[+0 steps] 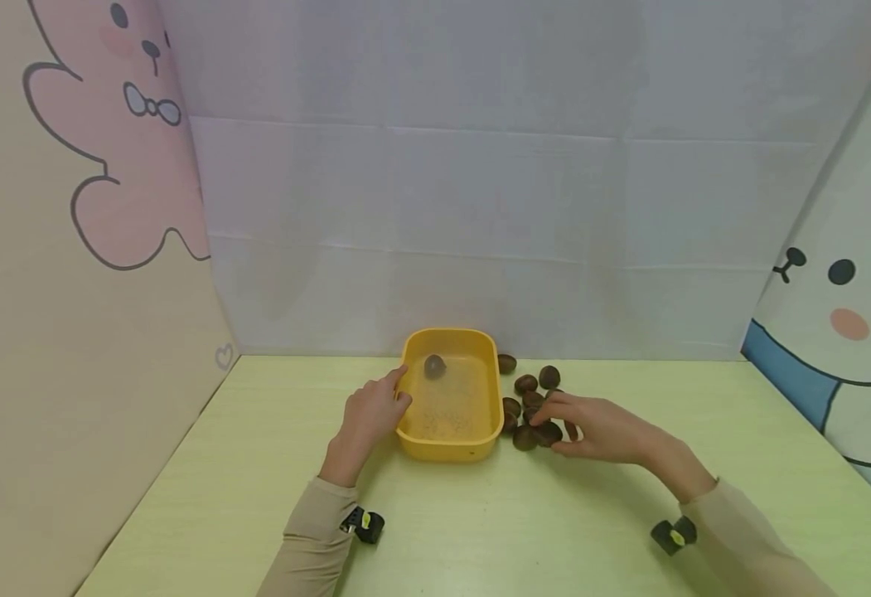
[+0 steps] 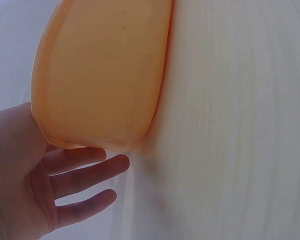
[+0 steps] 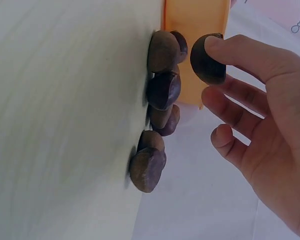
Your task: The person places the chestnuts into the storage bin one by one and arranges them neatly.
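Note:
A yellow plastic tub [image 1: 450, 452] stands on the table against the back wall, with one chestnut [image 1: 434, 366] inside near its far left corner. My left hand [image 1: 371, 410] holds the tub's left wall; in the left wrist view its fingers lie along the outside and the thumb is hidden behind the rim. Just right of the tub, my right hand [image 1: 599, 427] pinches a dark chestnut [image 3: 206, 60] between thumb and fingers, above the others. Several loose chestnuts [image 3: 162, 91] lie clustered on the table below it, some beside the tub's right wall.
The pale yellow-green table [image 1: 480, 531] runs back to a white cloth wall [image 1: 480, 207]. Cartoon-printed panels [image 1: 122, 149] flank it on both sides. One chestnut [image 1: 506, 363] sits at the back, by the tub's far right corner.

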`<state>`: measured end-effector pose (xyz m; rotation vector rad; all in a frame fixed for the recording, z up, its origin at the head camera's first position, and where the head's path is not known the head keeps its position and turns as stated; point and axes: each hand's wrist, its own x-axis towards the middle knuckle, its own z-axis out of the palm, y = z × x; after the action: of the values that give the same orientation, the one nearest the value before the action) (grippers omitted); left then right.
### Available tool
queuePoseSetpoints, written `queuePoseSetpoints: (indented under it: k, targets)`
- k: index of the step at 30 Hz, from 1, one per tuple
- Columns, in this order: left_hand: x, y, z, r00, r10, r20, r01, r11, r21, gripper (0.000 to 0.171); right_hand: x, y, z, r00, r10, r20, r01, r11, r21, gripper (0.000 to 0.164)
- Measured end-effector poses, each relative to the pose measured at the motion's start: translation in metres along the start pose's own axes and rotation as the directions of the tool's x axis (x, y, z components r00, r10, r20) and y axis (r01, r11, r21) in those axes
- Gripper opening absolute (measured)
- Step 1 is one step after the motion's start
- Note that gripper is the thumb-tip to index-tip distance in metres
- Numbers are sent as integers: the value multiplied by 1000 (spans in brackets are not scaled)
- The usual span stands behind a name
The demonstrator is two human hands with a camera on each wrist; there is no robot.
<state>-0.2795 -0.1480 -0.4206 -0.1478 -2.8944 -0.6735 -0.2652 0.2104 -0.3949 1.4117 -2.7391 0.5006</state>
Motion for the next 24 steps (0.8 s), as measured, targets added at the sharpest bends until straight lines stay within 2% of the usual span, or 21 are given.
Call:
queuePoseSetpoints:
  k: [5,12,24]
  targets:
    - [0,0,0,1000,-5,6,5,1000,1,54,7,-5,-8,1000,-7,0,7,1000,-28,37]
    - [0,-1,1,1000,-8,13,8,1000,-8,53,20,-8,-17,994,-94,-46,92,995,-49,42]
    - [0,-2,1,1000,0,12,0,1000,-2,54,45,-15,-27,994,-90,-63,88,996,-29,37]
